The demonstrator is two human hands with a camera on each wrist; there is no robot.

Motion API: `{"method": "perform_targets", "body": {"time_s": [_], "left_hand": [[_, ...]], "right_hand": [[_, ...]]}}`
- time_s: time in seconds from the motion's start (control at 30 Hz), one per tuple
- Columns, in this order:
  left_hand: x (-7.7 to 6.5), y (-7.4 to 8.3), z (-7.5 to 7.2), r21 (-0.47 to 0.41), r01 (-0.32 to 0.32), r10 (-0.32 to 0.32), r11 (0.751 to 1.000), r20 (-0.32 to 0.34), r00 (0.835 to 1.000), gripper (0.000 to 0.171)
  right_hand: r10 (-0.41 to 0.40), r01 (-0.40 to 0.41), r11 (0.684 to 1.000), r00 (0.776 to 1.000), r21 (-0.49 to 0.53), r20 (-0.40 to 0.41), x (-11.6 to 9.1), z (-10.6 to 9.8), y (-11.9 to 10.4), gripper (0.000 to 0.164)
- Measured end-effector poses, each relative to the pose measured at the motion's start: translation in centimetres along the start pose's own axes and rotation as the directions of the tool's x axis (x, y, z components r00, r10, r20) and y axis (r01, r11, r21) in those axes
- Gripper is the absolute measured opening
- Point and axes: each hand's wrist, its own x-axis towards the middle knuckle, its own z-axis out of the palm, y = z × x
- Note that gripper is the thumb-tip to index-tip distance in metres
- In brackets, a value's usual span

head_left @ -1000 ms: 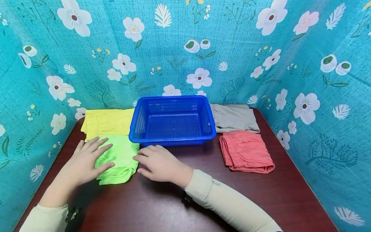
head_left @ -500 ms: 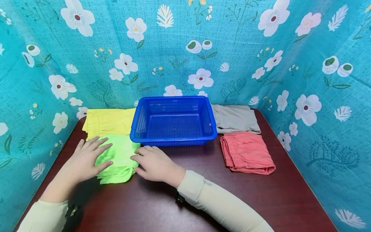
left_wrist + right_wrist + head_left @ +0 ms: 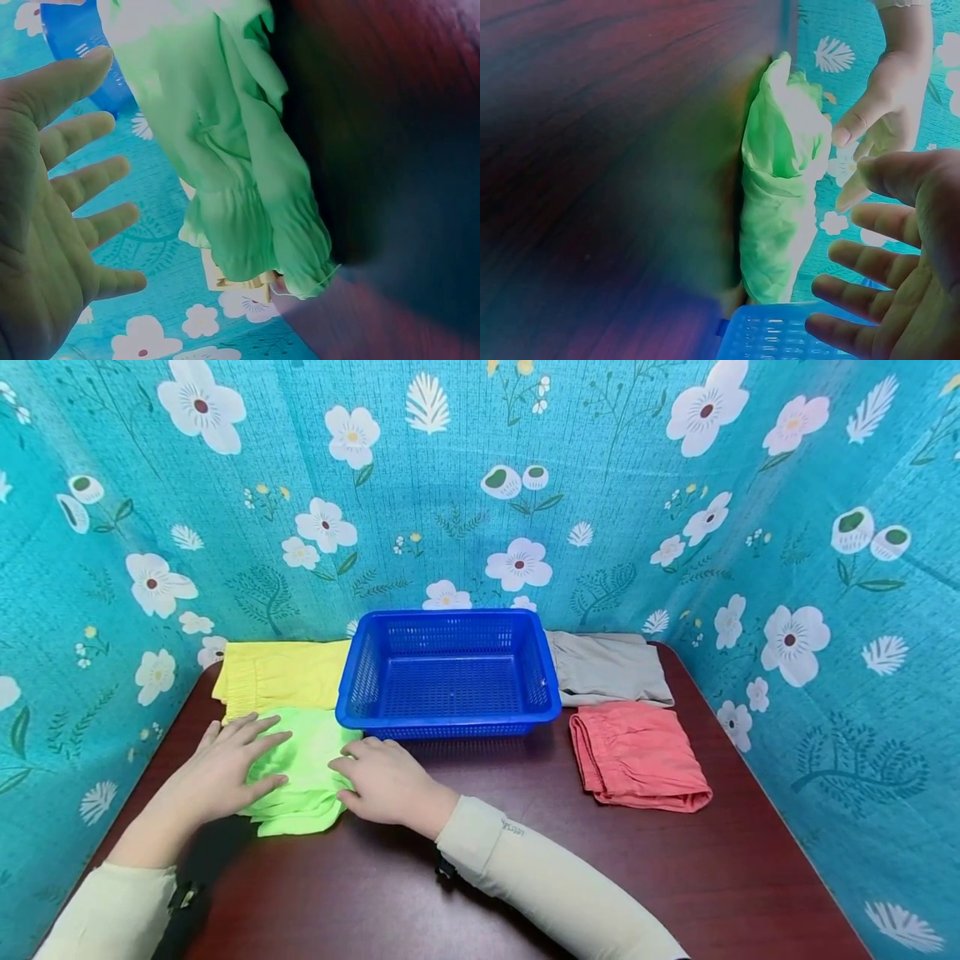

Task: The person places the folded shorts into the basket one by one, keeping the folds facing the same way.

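A folded bright green garment (image 3: 300,772) with a gathered elastic band lies on the left half of the table. My left hand (image 3: 217,772) is spread over its left side, palm down. In the left wrist view that hand (image 3: 45,202) has its fingers straight and apart, beside the green cloth (image 3: 202,127). From the other side, my right hand (image 3: 390,785) reaches over the garment's right edge, fingertips overlapping it in the head view. The right wrist view shows the right hand (image 3: 907,255) with fingers loosely extended, nothing between them and the thumb.
Behind the green garment lies a folded yellow garment (image 3: 292,672). A blue perforated basket (image 3: 450,723) stands at the back centre, nothing in it. To its right are a folded grey garment (image 3: 611,668) and a coral-red one (image 3: 641,756). Floral cloth (image 3: 450,493) walls the table's back and sides.
My right hand has moved left, from beside the green garment to over its right edge. The left hand has hardly moved. The green cloth's lower right part looks slightly more rumpled.
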Motion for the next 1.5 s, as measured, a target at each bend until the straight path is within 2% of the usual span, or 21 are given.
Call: {"method": "perform_targets", "body": {"time_s": [0.13,0.37,0.7,0.93,1.03,1.13,1.3,1.5], "left_hand": [[0.2,-0.6,0.4,-0.013,-0.016,0.017,1.000,0.026,1.000,0.069],[0.3,-1.2,0.8,-0.012,-0.080,0.080,0.997,0.016,0.997,0.068],[0.9,-1.6,1.0,-0.035,-0.094,0.096,0.995,0.062,0.993,0.063],[1.4,-1.6,1.6,-0.031,-0.004,0.009,1.000,0.163,0.987,0.060],[1.5,-1.7,1.9,-0.031,0.005,0.001,0.999,0.195,0.981,0.057],[1.7,-1.6,2.1,-0.023,0.005,0.000,1.000,0.204,0.979,0.054],[2.4,-1.3,3.0,-0.001,0.039,-0.038,0.999,0.222,0.974,0.054],[2.7,-0.6,3.0,0.024,0.040,-0.044,0.999,0.198,0.979,0.057]], "right_hand": [[0.006,-0.006,1.000,1.000,-0.002,0.016,0.7,0.3,-0.3,0.045],[0.014,-0.014,1.000,1.000,-0.009,0.014,1.6,0.0,-0.4,0.041],[0.027,-0.026,0.999,0.999,-0.023,0.032,2.9,1.0,-0.8,0.041],[0.020,-0.018,0.998,0.999,-0.054,0.048,3.4,1.4,-1.2,0.038],[0.030,-0.027,0.998,0.998,-0.050,0.059,3.5,1.6,-1.2,0.038],[0.042,-0.039,0.998,0.996,-0.041,0.077,3.7,1.8,-1.3,0.038],[0.054,-0.050,0.998,0.993,-0.040,0.104,4.0,2.0,-1.6,0.036],[0.044,-0.040,0.999,0.993,-0.036,0.106,4.0,2.4,-1.5,0.031]]}}
